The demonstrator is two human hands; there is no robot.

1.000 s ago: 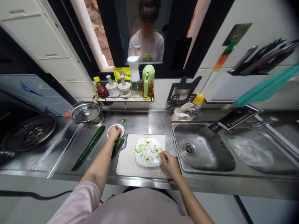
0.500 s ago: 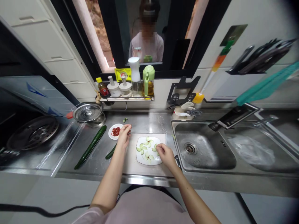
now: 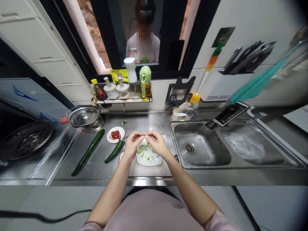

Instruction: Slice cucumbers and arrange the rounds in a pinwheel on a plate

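My left hand and my right hand meet fingertip to fingertip over the far edge of a white square plate. Both are closed in a pinch, with what looks like a small red piece between them. Pale green cucumber slices lie on the plate in curved, flower-like groups; my fingers hide part of them. The plate rests on a light cutting board. Left of it, a small round white dish holds red bits. A cut cucumber lies beside that dish.
A whole cucumber lies further left, near a lidded steel pot. On the right is a steel sink. A rack of seasoning jars hangs below the window. Part of a knife handle shows beside my right wrist.
My left hand has moved right, away from the dish of red bits. My right hand has left the plate's right side and come up to meet it. The camera view has shifted.
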